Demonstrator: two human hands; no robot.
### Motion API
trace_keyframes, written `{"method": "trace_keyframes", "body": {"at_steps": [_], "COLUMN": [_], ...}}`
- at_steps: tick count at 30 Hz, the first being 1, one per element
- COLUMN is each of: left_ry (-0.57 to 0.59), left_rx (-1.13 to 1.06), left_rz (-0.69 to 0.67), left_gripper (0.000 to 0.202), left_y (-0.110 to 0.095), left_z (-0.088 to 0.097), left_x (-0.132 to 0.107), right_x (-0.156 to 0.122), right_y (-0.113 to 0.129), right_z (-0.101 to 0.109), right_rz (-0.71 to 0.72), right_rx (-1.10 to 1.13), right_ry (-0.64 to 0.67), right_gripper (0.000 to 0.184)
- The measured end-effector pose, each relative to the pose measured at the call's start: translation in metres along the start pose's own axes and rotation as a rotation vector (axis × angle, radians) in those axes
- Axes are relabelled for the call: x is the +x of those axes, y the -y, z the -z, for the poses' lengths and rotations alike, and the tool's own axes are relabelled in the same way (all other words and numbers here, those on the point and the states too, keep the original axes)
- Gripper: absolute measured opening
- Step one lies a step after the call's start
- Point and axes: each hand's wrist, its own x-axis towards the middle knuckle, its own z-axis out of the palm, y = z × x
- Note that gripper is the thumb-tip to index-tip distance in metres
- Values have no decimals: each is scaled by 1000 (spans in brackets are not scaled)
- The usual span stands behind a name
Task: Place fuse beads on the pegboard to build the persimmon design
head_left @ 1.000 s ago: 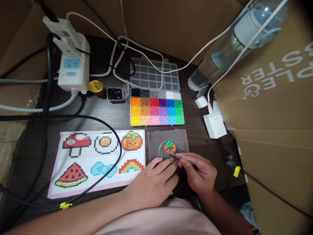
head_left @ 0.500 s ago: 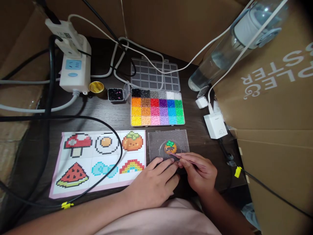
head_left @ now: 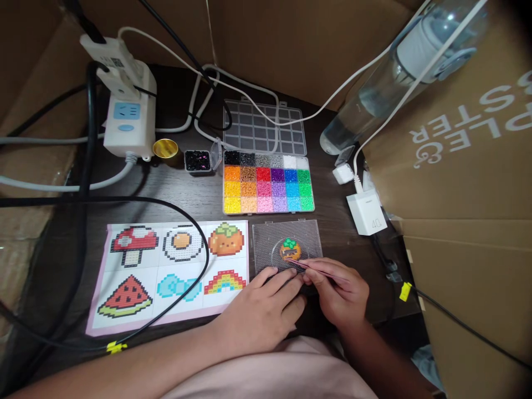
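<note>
A clear pegboard (head_left: 261, 238) lies on the dark table, and on it sits a small orange bead persimmon (head_left: 291, 249) with green leaves. My right hand (head_left: 343, 293) grips pink tweezers (head_left: 307, 266), whose tips touch the lower part of the bead figure. My left hand (head_left: 266, 310) rests with its fingers stretched over the pegboard's near edge, holding nothing. Left of the board lies a pattern sheet (head_left: 183, 310) with several pixel pictures, a persimmon among them. Behind the board stands an opened bead box (head_left: 268, 213) with beads sorted by colour.
Left of the bead box are a small box of black beads (head_left: 197, 161) and a gold round container (head_left: 165, 148). A power strip (head_left: 128, 124) stands back left. A water bottle (head_left: 357, 108) and white charger (head_left: 366, 213) are on the right. A black cable (head_left: 174, 205) crosses the sheet.
The view has shifted very slightly. Both hands, the tweezers and the bead figure look almost the same as before.
</note>
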Motion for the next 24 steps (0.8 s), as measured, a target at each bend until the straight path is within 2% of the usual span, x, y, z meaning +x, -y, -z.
{"method": "trace_keyframes", "body": {"at_steps": [24], "left_ry": [-7], "left_rx": [2], "left_rz": [16], "left_gripper": [29], "left_y": [-1], "left_z": [0], "left_x": [0], "right_x": [1], "right_y": [3], "right_z": [-1], "right_rz": [-22], "right_rx": [21], "right_ry": [-15], "right_gripper": [28]}}
